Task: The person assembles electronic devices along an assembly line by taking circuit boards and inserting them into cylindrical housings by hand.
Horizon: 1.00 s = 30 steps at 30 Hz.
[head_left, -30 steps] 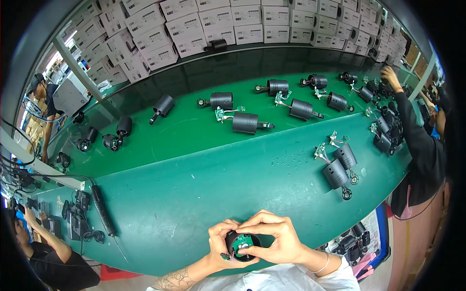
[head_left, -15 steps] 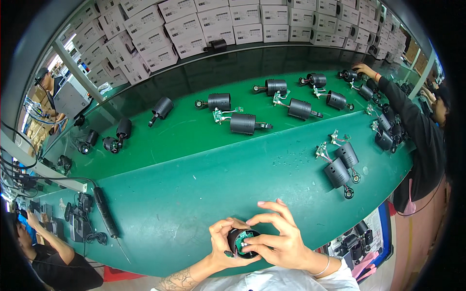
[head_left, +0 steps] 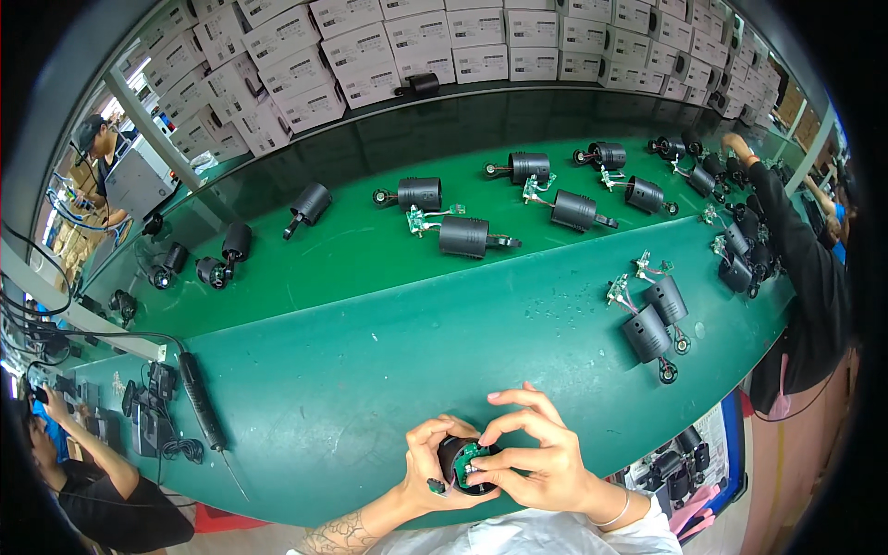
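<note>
Near the front edge of the table, my left hand (head_left: 425, 467) is wrapped around a black cylindrical housing (head_left: 448, 455), its open end facing up. Inside the housing sits a green circuit board (head_left: 467, 455) with small white parts. My right hand (head_left: 546, 458) reaches into the opening from the right, thumb and forefinger pinched together at the board. What lies between those fingertips is too small to make out. The other right fingers are raised and bent above the rim. A small dark piece (head_left: 437, 486) with wires hangs outside the housing by my left fingers.
Two black housings (head_left: 646, 334) with boards and wires lie to the right. More housings (head_left: 463, 237) line the green strip behind. At left are a black pen-shaped electric tool (head_left: 201, 402) and adapters (head_left: 151, 430). White boxes (head_left: 421, 37) stack behind. A co-worker's arm (head_left: 782, 203) reaches in at right.
My right thumb and forefinger have shifted slightly at the board, and the housing has tilted a little. At far right, the co-worker's hand has drawn back to the right from the housings.
</note>
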Tool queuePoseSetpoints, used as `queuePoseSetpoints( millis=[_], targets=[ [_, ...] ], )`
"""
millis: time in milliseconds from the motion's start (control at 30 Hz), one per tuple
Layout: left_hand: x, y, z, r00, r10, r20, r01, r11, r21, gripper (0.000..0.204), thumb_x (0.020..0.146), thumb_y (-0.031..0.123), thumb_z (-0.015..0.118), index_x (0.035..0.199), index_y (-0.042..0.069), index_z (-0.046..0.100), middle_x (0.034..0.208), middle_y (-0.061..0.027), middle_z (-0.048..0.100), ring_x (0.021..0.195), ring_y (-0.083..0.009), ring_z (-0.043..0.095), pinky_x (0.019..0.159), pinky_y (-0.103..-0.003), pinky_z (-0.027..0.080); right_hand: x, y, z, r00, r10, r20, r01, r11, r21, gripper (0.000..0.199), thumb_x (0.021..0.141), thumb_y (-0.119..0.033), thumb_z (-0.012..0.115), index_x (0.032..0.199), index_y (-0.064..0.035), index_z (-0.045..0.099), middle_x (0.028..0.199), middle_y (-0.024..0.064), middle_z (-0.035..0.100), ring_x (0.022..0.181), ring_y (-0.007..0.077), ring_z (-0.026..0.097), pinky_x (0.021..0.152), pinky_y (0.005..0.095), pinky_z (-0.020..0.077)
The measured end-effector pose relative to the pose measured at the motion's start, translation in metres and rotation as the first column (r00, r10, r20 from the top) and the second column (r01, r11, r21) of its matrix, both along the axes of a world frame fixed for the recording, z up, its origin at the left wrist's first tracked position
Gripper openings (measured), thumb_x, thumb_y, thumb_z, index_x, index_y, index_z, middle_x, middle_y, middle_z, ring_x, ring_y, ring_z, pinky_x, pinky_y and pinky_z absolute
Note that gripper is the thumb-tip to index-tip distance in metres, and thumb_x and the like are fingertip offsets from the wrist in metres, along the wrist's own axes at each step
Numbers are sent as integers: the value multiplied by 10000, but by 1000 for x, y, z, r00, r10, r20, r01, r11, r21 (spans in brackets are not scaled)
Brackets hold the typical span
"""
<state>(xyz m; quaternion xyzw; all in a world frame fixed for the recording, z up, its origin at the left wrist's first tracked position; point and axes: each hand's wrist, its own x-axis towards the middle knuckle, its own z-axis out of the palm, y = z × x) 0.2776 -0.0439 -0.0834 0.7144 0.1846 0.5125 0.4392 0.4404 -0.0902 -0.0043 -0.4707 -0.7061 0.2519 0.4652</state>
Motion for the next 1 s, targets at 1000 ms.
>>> queuePoseSetpoints(
  millis=[1000],
  targets=[
    [14, 6, 24, 985, -62, -163, 71, 996, 48, 966, 567, 120, 876, 1278, 50, 225, 882, -115, 589, 790, -211, 608, 681, -304, 494, 24, -5, 2, 998, 60, -14, -60, 998, -3, 152, 685, -6, 754, 826, -62, 743, 801, 8, 613, 683, 138, 487, 639, 266, 440]
  ],
)
